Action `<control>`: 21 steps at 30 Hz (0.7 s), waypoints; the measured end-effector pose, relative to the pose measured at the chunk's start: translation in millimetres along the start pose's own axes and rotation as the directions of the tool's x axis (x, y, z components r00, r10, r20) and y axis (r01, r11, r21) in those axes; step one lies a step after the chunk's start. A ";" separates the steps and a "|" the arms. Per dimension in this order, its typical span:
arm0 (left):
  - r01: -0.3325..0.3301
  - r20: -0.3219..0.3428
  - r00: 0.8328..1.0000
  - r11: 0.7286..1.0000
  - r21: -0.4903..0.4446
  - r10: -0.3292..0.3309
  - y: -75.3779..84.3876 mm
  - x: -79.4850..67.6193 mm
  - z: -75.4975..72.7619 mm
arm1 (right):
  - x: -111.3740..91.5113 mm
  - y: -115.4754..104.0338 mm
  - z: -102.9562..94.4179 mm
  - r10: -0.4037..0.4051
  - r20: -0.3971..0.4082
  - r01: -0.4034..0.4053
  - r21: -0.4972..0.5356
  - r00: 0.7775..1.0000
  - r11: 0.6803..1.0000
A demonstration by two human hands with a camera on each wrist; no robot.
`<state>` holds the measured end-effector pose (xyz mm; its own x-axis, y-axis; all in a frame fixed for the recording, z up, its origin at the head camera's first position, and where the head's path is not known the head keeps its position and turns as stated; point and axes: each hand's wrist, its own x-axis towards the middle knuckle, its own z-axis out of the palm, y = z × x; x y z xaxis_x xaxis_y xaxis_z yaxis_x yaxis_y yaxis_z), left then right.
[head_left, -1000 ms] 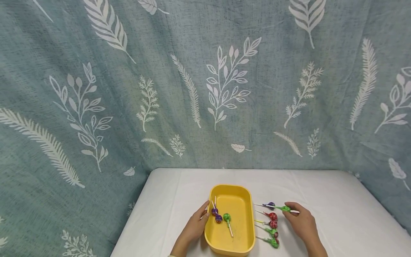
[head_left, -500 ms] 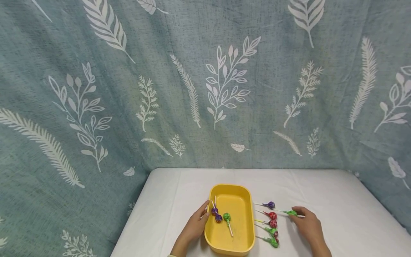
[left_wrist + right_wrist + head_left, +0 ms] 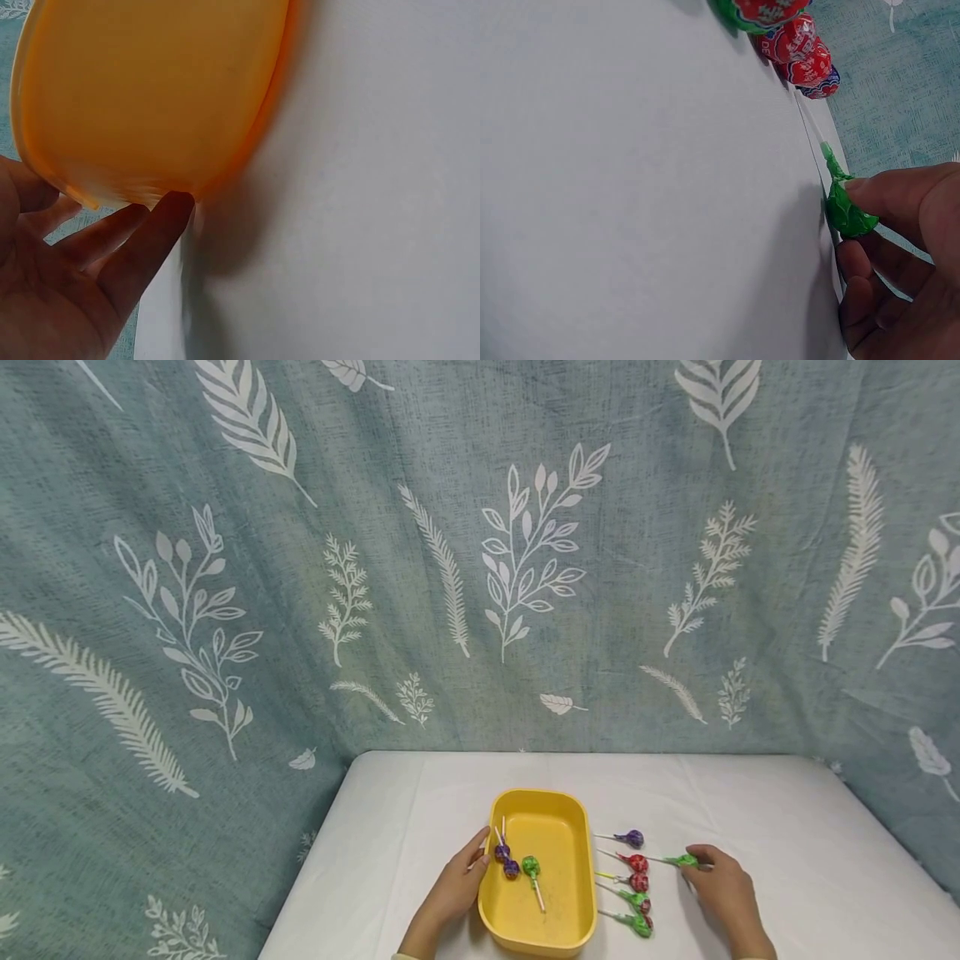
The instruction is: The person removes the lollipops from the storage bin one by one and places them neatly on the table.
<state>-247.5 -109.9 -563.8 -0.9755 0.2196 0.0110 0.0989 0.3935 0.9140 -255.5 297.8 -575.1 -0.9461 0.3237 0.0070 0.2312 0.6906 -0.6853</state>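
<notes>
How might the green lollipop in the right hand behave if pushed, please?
The green lollipop would probably swivel or roll, given its rounded head and thin stick. Its shiny, crinkled wrapper may slip a little in the right hand.

tray (image 3: 558,835) — on table (image 3: 780,827) | three lollipops (image 3: 531,866) — in tray | lollipop row (image 3: 638,882) right of tray

We see a green-wrapped lollipop (image 3: 683,861) held sideways, its pale stick (image 3: 656,859) pointing left toward an upright, open-topped yellow tray (image 3: 564,860)
</notes>
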 end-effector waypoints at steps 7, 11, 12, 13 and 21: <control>0.010 0.005 1.000 1.000 -0.005 -0.010 1.1 -1.0 0.7 | -2.4 0.0 -0.7 0.008 0.001 -0.008 0.007 1.000 1.000; 0.014 0.002 1.000 1.000 0.000 -0.014 1.5 -1.4 0.8 | -3.2 0.9 -2.4 -0.004 0.004 0.004 -0.001 1.000 1.000; 0.016 0.002 1.000 1.000 0.000 -0.016 1.5 -1.3 0.8 | -3.4 1.2 -3.2 -0.010 0.004 0.010 -0.005 1.000 1.000; 0.017 0.002 1.000 1.000 0.000 -0.017 1.5 -1.3 0.8 | -3.7 1.1 -3.9 -0.018 -0.001 0.018 -0.010 1.000 1.000; 0.029 -0.003 1.000 1.000 -0.004 -0.029 1.1 0.8 1.2 | -4.7 -8.8 -12.2 0.032 -0.054 -0.032 0.003 0.998 0.999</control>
<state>-248.0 -108.2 -563.2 -0.9786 0.2052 -0.0138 0.0702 0.3961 0.9155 -250.3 298.0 -560.2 -0.9246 0.3801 0.0247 0.2604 0.6780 -0.6875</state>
